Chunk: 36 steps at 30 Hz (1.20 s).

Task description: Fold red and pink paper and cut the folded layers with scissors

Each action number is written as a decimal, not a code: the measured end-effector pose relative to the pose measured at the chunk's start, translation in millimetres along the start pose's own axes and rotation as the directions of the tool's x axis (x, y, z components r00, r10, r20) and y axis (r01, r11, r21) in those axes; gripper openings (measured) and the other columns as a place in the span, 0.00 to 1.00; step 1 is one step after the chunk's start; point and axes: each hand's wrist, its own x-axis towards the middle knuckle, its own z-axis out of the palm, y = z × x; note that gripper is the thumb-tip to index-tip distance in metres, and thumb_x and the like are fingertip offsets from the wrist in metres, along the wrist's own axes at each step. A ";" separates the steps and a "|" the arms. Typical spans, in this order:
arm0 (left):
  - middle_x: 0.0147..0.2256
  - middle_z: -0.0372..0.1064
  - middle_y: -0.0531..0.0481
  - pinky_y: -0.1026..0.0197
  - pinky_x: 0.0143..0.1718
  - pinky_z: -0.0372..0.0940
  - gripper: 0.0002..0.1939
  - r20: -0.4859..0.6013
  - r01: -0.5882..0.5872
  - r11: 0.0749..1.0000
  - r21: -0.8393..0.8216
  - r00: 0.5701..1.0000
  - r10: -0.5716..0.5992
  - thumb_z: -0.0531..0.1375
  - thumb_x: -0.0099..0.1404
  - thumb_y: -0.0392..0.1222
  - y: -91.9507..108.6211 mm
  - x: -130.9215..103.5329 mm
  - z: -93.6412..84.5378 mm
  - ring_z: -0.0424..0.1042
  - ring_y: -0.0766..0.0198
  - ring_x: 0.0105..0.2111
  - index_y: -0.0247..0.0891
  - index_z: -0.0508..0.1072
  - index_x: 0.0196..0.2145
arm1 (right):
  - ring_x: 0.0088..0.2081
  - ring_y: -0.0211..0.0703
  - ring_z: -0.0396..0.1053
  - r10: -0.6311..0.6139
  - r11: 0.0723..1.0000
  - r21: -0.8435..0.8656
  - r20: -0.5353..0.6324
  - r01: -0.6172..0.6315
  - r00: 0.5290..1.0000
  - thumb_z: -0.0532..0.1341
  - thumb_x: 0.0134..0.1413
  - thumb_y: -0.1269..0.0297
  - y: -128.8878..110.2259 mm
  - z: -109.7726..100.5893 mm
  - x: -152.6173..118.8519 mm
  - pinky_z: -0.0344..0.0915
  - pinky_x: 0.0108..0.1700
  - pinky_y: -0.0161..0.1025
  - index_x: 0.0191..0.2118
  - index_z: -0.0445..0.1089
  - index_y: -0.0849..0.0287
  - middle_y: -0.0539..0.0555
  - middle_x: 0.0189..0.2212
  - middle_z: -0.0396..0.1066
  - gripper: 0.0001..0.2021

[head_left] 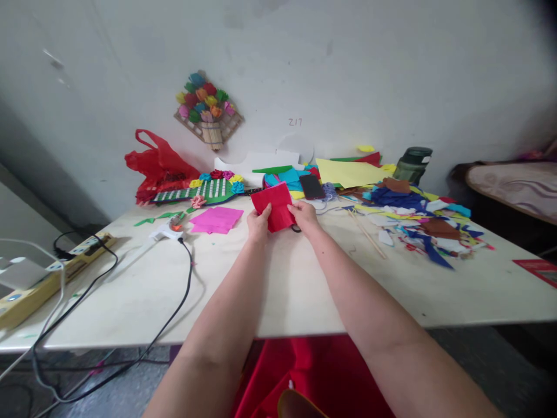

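A square of red paper (278,208) is held up over the table between my two hands, with a crease across it. My left hand (259,223) pinches its lower left edge, thumb on the near face. On the opposite edge, my right hand (304,216) grips it with thumb and fingers closed. Part of a dark ring-shaped handle (296,229) shows under the right hand. Left of the hands lie several sheets of pink paper (216,220). A glue gun (167,229) rests beyond them, its black cord trailing to the left.
A power strip (65,276) with cables lies along the left edge. Paper flowers (217,177) and a red plastic bag (159,162) are at the back left. A phone (312,187), paper scraps (418,215), wooden sticks (365,233) and a dark bottle (412,165) occupy the right.
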 end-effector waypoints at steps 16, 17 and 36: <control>0.25 0.72 0.43 0.60 0.26 0.65 0.20 0.098 0.176 0.964 0.199 0.975 -0.198 0.69 0.40 0.48 0.8 10.9 -18.2 0.72 0.57 0.27 0.31 0.73 0.28 | 0.26 0.40 0.64 0.007 1.000 0.015 -0.148 -0.005 0.989 0.58 0.44 0.57 4.5 -5.6 2.2 0.60 0.29 0.34 0.24 0.68 0.58 0.50 0.21 0.67 0.10; 0.24 0.71 0.43 0.60 0.26 0.65 0.21 0.097 0.175 0.965 0.196 0.976 -0.197 0.69 0.39 0.48 1.0 11.2 -18.6 0.72 0.57 0.27 0.31 0.73 0.28 | 0.27 0.40 0.64 -0.002 1.000 0.019 -0.150 0.005 0.989 0.58 0.44 0.57 5.9 -5.6 2.8 0.61 0.30 0.34 0.24 0.69 0.58 0.50 0.22 0.68 0.10; 0.24 0.71 0.47 0.60 0.28 0.66 0.19 0.055 0.147 0.979 0.138 0.986 -0.156 0.67 0.43 0.47 12.6 4.9 -14.4 0.73 0.58 0.28 0.32 0.73 0.31 | 0.19 0.34 0.57 0.096 0.985 0.153 -0.082 -0.082 0.992 0.60 0.41 0.58 4.0 -6.0 -1.0 0.58 0.20 0.31 0.24 0.69 0.59 0.44 0.15 0.61 0.09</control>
